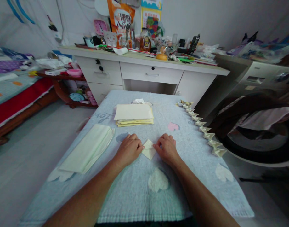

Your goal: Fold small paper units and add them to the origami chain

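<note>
A small cream paper (149,150), folded into a diamond with creases across it, lies between my hands on the cloth-covered table. My left hand (131,147) pinches its left corner, and my right hand (167,146) pinches the right corner. Fingers on both hands are curled in. Beyond them rests a stack of cream and yellow paper sheets (134,113). To the left is a longer pile of pale folded paper (89,148). Along the table's right side runs a row of folded paper boats (204,129), nested one against another.
A light blue cloth (135,195) with heart patterns covers the table. Behind it stands a white desk (151,71) crowded with jars, bags and small items. A washing machine (260,78) with clothes at its door is on the right, a bed (19,101) on the left.
</note>
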